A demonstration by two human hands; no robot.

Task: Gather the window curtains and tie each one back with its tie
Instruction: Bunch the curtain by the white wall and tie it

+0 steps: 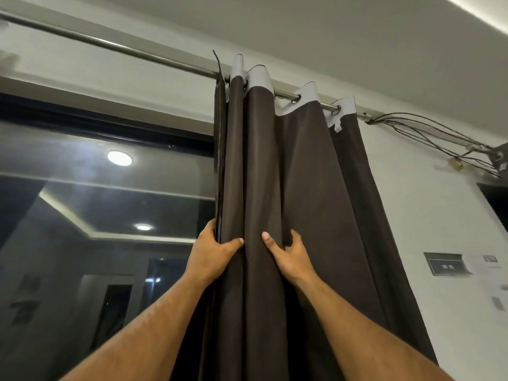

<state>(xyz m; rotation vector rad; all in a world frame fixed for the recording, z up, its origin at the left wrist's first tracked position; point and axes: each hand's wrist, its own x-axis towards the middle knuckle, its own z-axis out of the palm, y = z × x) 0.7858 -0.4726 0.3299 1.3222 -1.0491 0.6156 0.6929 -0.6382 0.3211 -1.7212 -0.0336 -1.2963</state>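
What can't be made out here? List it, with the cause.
- Tie: none in the head view.
- Curtain bottom: cut off by the lower edge.
- Left hand fingers: wrapped behind the curtain's edge.
- Right hand fingertips: buried in a fold.
- Wall plates: blurred.

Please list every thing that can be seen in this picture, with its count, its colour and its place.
curtain: one, dark brown with a pale top band, hanging in folds right of the window
curtain rod: one, silver metal, running across the top of the wall
window: one, dark glass in a black frame, at the left; it reflects two round ceiling lights
wires: several, dark, going from the right end of the rod toward the right edge
wall plate: one, grey, on the white wall at the right
tie: none to be seen
left hand: one, grips the left edge folds of the curtain
right hand: one, fingers curled into a fold near the middle of the curtain
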